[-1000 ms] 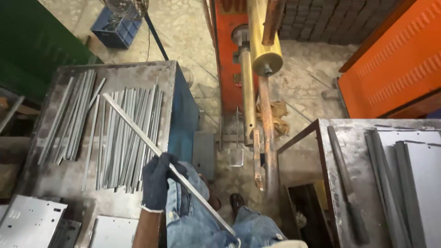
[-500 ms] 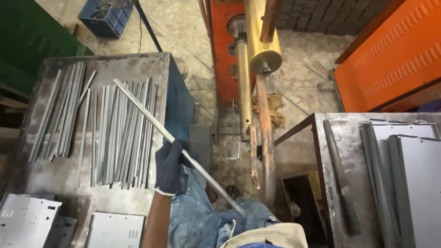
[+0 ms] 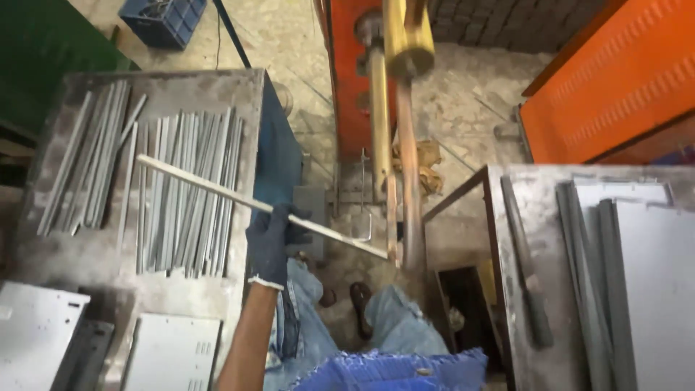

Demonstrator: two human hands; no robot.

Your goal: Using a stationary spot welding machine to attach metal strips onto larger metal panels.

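Note:
My left hand (image 3: 274, 245), in a dark glove, grips a long thin grey metal strip (image 3: 210, 190) near its middle. The strip slants from over the left table down to the right, its far end close to the copper-coloured rods (image 3: 409, 181) of the orange and yellow machine (image 3: 376, 58). Below it, several similar metal strips (image 3: 184, 192) lie side by side on the grey steel table (image 3: 181, 90). My right hand is out of view. My legs in blue jeans show at the bottom.
A second pile of strips (image 3: 87, 166) lies further left. Flat perforated grey sheets (image 3: 170, 355) sit at the table's near edge. A steel table on the right (image 3: 521, 289) carries long bars and sheets (image 3: 637, 275). A blue crate (image 3: 163, 18) stands on the floor beyond; an orange panel (image 3: 615, 80) leans at right.
My left hand has swung the strip to a flatter angle and moved it to the right, so its end now reaches the machine's rods. The view has shifted slightly.

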